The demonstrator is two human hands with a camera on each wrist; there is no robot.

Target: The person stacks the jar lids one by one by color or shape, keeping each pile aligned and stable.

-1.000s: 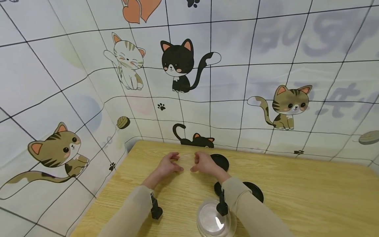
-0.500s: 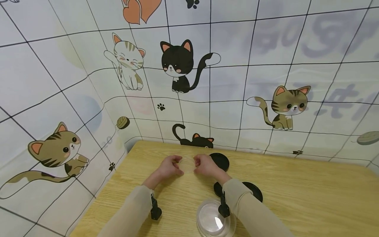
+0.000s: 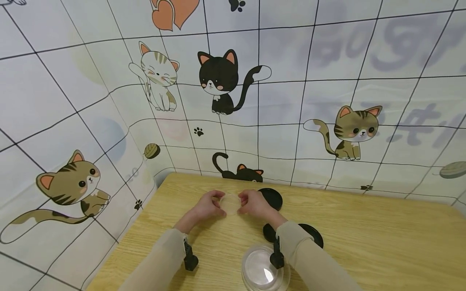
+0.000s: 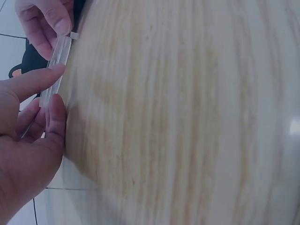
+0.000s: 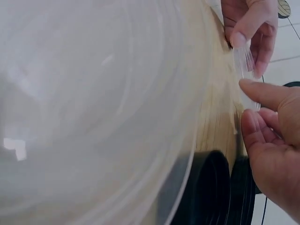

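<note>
Both hands hold a small clear round plastic lid [image 3: 230,204] over the far left part of the table. My left hand [image 3: 208,205] pinches its left edge. On the opposite edge, my right hand [image 3: 253,203] has thumb and fingertips around the rim. The left wrist view shows the lid [image 4: 58,54] nearly edge-on, thin with a ridged side. Several layered edges show on the lid [image 5: 245,65] in the right wrist view; whether it is one piece or a stack I cannot tell.
A large clear round container [image 3: 262,268] stands near the front, partly under the right forearm. Black round dishes [image 3: 271,198] [image 3: 312,235] sit right of the hands, along with a smaller black round piece [image 3: 268,232]. Behind the wooden table [image 3: 382,242] hangs a cat-patterned cloth [image 3: 284,101].
The fingers of both hands have drawn in on the lid's rim, and the hands have come slightly nearer. The lid's round outline shows more clearly now. The dishes and container have stayed put.
</note>
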